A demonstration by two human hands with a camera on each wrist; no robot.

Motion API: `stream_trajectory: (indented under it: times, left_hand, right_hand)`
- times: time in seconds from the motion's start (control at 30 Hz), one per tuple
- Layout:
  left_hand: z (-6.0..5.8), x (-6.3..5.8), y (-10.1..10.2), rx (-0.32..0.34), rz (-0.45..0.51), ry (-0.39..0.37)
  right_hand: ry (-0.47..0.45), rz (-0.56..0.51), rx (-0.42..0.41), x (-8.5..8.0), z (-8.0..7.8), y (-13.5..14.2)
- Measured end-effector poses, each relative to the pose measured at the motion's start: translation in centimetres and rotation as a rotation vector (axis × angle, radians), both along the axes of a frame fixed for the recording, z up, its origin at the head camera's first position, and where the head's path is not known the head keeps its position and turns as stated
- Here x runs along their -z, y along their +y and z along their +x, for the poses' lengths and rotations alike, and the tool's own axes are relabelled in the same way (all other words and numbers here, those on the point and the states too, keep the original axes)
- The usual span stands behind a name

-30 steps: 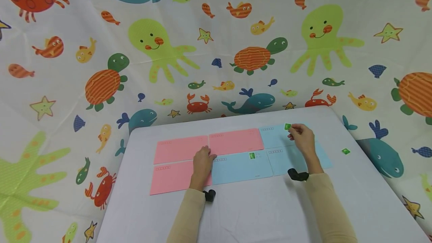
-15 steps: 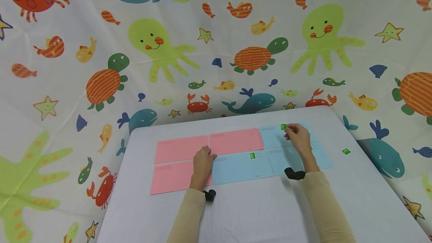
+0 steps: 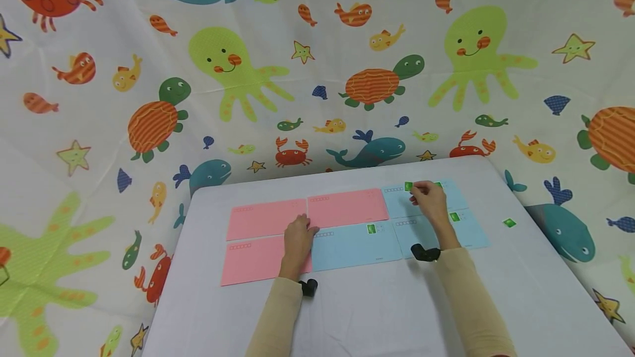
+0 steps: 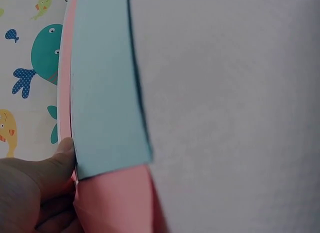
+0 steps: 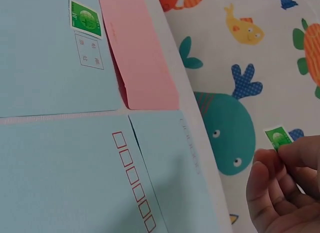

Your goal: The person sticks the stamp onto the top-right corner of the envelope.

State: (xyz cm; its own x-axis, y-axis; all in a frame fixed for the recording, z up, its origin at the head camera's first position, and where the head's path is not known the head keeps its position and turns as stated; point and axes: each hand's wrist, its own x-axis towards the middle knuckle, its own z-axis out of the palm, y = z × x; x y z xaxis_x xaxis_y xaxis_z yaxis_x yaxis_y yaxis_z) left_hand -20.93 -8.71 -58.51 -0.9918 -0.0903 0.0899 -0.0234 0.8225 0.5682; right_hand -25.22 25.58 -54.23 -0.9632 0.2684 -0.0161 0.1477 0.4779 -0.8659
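Note:
A small green stamp [image 3: 408,186] is pinched between the thumb and fingertips of my right hand [image 3: 430,203], raised over the far blue envelope [image 3: 397,209]. My left hand [image 3: 297,247] rests on the pink envelopes at the left, covering part of the lower one [image 3: 248,263], its fingers reaching the upper one [image 3: 263,222]. In the left wrist view the thumb touches where pink paper meets the near blue envelope [image 4: 102,93]. That envelope bears a green stamp [image 5: 86,18]. Two more stamps show on the right-hand blue envelopes, one [image 3: 455,217] and another [image 3: 437,184] partly hidden by the right hand.
Another pink envelope [image 3: 347,208] lies in the far row, and one more blue envelope [image 3: 468,233] at the near right. A loose green stamp [image 3: 509,223] lies on the white-covered table [image 3: 367,313] farther right. Behind hangs a sea-animal cloth [image 3: 317,142].
My right hand has moved left with the pinched stamp, uncovering stamps on the right-hand blue envelopes. My left hand has stayed in place.

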Motion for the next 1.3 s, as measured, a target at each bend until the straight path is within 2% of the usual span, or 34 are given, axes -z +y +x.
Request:
stream_trajectory:
  times: [0.23,0.6,1.3]
  left_hand:
    - [0.1,-0.1,0.0,-0.011,0.022,-0.022]
    - [0.0,0.2,0.0,-0.008,0.029,0.006]
    - [-0.1,0.0,-0.1,-0.021,0.046,-0.010]
  right_hand:
    - [-0.019,-0.012,-0.014,0.3,-0.6,-0.7]
    - [-0.042,-0.054,-0.045,0.5,-1.3,-2.1]
    - [-0.060,-0.049,-0.130,1.7,-3.0,-4.8]
